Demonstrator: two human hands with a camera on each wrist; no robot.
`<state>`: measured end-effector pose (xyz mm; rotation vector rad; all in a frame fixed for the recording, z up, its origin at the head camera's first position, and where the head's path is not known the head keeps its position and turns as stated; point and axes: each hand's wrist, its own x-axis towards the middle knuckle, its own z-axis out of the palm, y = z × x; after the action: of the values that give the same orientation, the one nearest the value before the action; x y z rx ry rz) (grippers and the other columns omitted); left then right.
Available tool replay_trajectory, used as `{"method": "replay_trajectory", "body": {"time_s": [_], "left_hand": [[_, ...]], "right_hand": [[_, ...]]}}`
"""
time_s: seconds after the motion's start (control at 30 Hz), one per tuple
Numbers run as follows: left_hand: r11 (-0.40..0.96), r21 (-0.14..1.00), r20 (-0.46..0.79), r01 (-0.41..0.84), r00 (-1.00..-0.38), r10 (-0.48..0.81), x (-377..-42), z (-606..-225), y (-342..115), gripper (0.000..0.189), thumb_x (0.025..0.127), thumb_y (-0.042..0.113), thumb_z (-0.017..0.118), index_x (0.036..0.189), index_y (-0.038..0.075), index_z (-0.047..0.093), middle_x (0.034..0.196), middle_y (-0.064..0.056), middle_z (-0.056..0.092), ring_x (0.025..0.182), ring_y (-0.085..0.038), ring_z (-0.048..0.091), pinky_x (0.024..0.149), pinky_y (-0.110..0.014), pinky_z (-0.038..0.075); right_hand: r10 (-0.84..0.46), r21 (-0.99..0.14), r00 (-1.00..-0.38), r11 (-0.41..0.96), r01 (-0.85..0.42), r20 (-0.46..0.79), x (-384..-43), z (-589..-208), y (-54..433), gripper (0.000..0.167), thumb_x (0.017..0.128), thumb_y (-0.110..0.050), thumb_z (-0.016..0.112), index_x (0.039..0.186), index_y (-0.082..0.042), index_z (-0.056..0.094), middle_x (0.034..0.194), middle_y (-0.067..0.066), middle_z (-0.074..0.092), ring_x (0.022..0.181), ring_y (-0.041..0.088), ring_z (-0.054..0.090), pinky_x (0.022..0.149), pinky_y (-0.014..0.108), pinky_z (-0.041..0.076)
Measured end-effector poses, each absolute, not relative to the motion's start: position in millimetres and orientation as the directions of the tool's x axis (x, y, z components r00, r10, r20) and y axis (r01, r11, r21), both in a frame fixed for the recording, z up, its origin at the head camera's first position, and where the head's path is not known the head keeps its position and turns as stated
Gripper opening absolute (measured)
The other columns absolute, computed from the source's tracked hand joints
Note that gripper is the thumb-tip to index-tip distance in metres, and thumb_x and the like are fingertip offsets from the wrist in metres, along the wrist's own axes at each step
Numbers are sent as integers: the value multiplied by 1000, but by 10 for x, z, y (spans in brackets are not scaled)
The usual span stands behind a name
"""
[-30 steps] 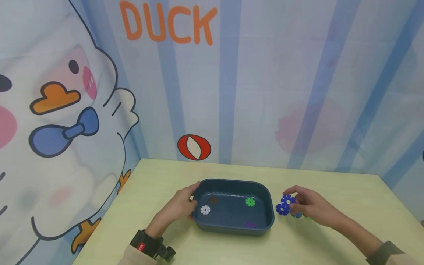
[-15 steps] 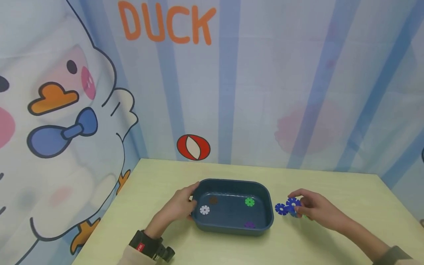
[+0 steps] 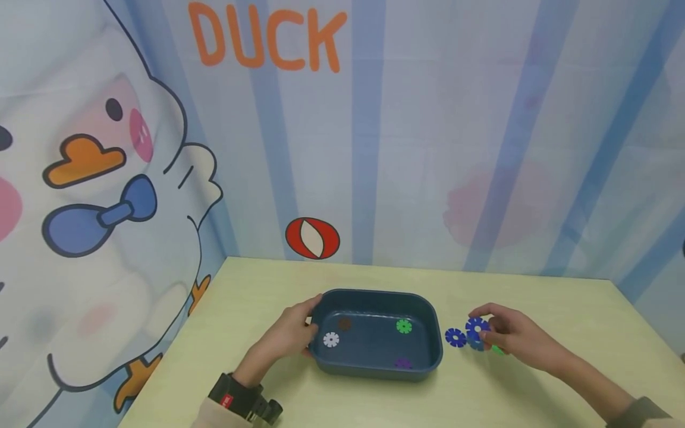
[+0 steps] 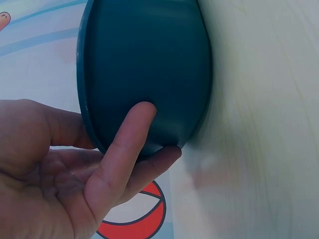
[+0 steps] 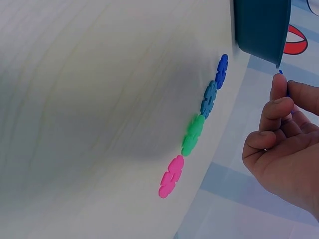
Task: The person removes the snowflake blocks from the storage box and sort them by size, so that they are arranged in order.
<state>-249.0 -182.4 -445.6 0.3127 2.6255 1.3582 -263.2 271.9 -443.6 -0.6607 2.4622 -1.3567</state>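
My left hand (image 3: 293, 328) grips the left end of a dark blue plastic basin (image 3: 374, 373), thumb at the rim and fingers against the outer wall (image 4: 149, 64). To the right of the basin, my right hand (image 3: 516, 339) pinches a dark blue snowflake disc (image 3: 474, 326) between thumb and fingers, above the table; the right wrist view shows only a sliver of it. Below lies a row of flat discs: dark blue (image 5: 222, 72), lighter blue (image 5: 209, 99), green (image 5: 193, 134) and pink (image 5: 171, 177). In the head view the hand hides the pink one.
Inside the basin lie a white disc (image 3: 331, 339), a brown disc (image 3: 345, 324), a green disc (image 3: 404, 326) and a purple disc (image 3: 404, 362), spread apart. The pale yellow table (image 3: 257, 273) meets a printed duck curtain (image 3: 417, 148) behind and at the left.
My right hand has shifted a little to the right with the dark blue disc, uncovering more of the green disc on the table. The left hand and basin have stayed in place.
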Motion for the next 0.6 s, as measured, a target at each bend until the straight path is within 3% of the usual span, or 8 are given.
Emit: {"method": "replay_trajectory", "body": {"time_s": [0.13, 0.37, 0.6], "left_hand": [[558, 823, -55, 105, -963, 262, -2491, -4461, -1823, 70, 97, -12, 51, 164, -2, 33, 148, -35, 54, 93, -32, 76, 52, -35, 66], [555, 826, -53, 105, -964, 261, -2496, -4470, -1828, 70, 96, -12, 52, 164, -2, 33, 150, -35, 52, 96, -34, 76, 51, -35, 65], [555, 825, -53, 105, -964, 261, -2494, -4479, -1831, 69, 97, -11, 52, 164, -2, 34, 150, -35, 52, 99, -35, 75, 52, -35, 65]], "right_hand": [[-501, -844, -866, 469, -260, -12, -2632, -4457, 2735, 37, 106, -6, 60, 139, 9, 53, 80, 13, 66, 61, 18, 53, 55, 29, 48], [-491, -839, -871, 482, -251, -21, -2640, -4483, 2806, 40, 105, -8, 62, 140, 9, 53, 80, 15, 65, 61, 19, 54, 54, 29, 48], [-446, -829, -894, 515, -217, -43, -2625, -4512, 2868, 41, 104, -7, 63, 139, 10, 52, 80, 11, 64, 61, 13, 51, 54, 29, 48]]}}
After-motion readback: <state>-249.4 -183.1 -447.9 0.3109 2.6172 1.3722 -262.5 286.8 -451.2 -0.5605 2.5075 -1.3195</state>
